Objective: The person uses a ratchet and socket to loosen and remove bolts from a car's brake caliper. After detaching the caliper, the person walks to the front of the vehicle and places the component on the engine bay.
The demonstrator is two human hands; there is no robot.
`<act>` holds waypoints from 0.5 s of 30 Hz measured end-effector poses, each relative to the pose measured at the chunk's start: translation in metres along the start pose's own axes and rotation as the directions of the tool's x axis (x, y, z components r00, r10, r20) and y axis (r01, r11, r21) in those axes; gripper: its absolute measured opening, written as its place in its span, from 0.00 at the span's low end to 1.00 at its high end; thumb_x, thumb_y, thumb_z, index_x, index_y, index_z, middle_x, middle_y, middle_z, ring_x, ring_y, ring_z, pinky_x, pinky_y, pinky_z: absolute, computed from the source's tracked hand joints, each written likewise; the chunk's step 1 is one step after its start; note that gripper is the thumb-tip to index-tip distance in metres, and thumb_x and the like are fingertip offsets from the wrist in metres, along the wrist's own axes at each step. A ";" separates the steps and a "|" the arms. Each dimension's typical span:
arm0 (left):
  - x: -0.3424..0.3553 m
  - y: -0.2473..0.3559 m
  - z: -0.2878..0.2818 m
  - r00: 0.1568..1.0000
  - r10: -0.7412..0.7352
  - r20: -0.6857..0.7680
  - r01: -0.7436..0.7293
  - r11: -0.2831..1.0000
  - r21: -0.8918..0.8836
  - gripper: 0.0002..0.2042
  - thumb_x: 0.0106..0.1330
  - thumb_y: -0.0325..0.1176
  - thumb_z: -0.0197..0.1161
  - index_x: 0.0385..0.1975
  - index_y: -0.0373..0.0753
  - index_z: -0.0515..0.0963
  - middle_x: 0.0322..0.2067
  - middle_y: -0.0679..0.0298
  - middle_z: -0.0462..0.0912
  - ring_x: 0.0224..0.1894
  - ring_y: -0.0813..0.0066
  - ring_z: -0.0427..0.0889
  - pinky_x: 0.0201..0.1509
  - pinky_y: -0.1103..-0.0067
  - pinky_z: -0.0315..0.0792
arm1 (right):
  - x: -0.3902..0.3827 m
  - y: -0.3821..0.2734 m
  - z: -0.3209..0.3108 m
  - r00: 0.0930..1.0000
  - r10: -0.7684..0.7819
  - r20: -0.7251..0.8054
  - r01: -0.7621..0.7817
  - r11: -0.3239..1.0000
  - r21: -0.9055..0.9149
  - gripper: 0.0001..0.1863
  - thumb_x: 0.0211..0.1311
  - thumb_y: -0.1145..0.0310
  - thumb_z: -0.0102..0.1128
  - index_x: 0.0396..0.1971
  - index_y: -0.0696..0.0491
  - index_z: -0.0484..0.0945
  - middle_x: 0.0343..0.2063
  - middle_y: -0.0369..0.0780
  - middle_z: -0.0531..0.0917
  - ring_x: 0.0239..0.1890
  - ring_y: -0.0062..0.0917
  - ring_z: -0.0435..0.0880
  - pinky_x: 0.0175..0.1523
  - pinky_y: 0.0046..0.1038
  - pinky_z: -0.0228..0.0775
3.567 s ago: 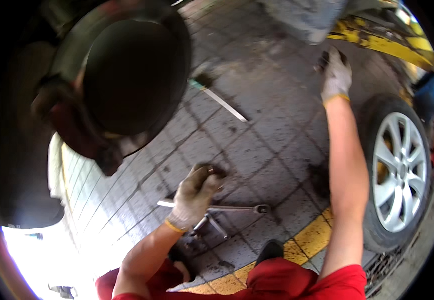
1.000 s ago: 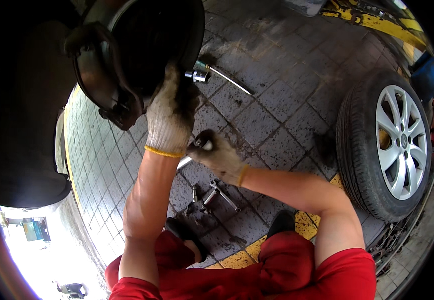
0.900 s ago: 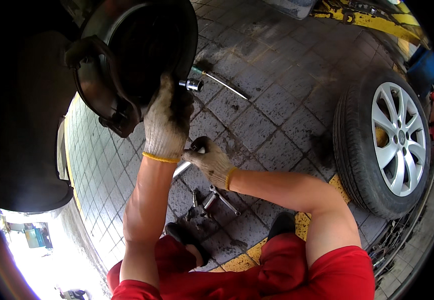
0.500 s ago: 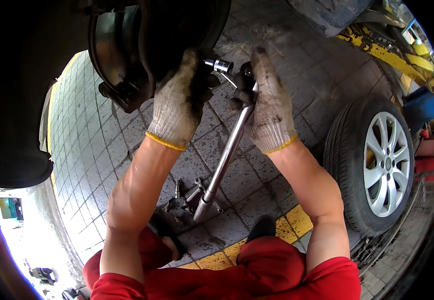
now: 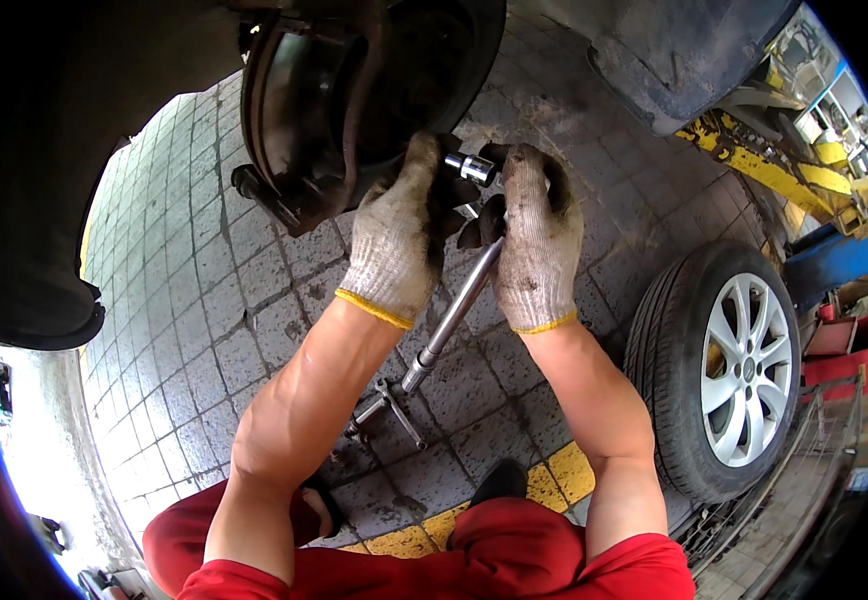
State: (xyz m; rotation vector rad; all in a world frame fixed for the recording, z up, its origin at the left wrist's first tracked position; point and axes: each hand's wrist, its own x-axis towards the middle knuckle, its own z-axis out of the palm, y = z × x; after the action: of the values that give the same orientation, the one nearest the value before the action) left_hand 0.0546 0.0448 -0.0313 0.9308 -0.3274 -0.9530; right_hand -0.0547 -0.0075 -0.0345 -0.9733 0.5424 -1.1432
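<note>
Both my hands wear dirty white knit gloves with yellow cuffs. My left hand (image 5: pixel 399 235) is closed around a chrome socket (image 5: pixel 472 169), whose wide end sticks out toward my right hand. My right hand (image 5: pixel 537 240) is wrapped round the upper end of a long chrome ratchet wrench (image 5: pixel 462 305), whose handle slants down toward the floor. The wrench head is hidden in the dark fingers, so I cannot tell whether it touches the socket. A brake disc (image 5: pixel 299 110) on a dark wheel hub assembly is just beyond my left hand.
Several metal tools, among them a wrench (image 5: pixel 403 415), lie on the tiled floor by my feet. A wheel with a silver rim (image 5: pixel 749 368) stands at my right. Behind it is a yellow lift arm (image 5: pixel 769 165). Dark vehicle bodywork (image 5: pixel 34 220) overhangs the left side.
My hands have come closer together, and the socket's wide end is now right beside my right hand's fingers. The whole view has shifted a little.
</note>
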 end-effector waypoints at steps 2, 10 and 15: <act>-0.001 0.002 -0.002 0.999 -0.040 0.019 0.040 0.999 -0.026 0.14 0.77 0.43 0.64 0.46 0.36 0.83 0.32 0.67 0.85 0.29 0.78 0.82 0.29 0.80 0.75 | -0.001 0.006 0.002 1.000 -0.011 -0.022 0.011 1.000 0.013 0.16 0.71 0.60 0.66 0.47 0.57 0.80 0.33 0.37 0.82 0.22 0.16 0.77 0.24 0.21 0.71; -0.003 0.007 -0.001 0.998 -0.034 0.045 0.036 0.999 -0.024 0.14 0.80 0.44 0.59 0.47 0.37 0.79 0.33 0.64 0.85 0.31 0.75 0.83 0.29 0.78 0.72 | -0.002 0.013 0.011 0.987 -0.142 -0.068 0.135 0.986 -0.100 0.14 0.72 0.61 0.67 0.46 0.56 0.79 0.30 0.34 0.81 0.23 0.13 0.75 0.26 0.20 0.66; -0.002 0.011 -0.007 0.998 -0.044 0.038 0.045 0.999 -0.022 0.13 0.80 0.44 0.60 0.46 0.39 0.80 0.34 0.66 0.85 0.31 0.77 0.82 0.32 0.80 0.73 | -0.002 0.006 0.015 0.969 -0.247 0.025 0.244 0.931 -0.272 0.16 0.75 0.57 0.62 0.48 0.56 0.79 0.34 0.33 0.81 0.28 0.13 0.73 0.32 0.18 0.66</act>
State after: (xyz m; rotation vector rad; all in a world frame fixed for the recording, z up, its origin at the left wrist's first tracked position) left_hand 0.0634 0.0526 -0.0263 0.9036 -0.3286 -1.0144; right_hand -0.0403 0.0003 -0.0324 -1.3039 0.6095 -1.3190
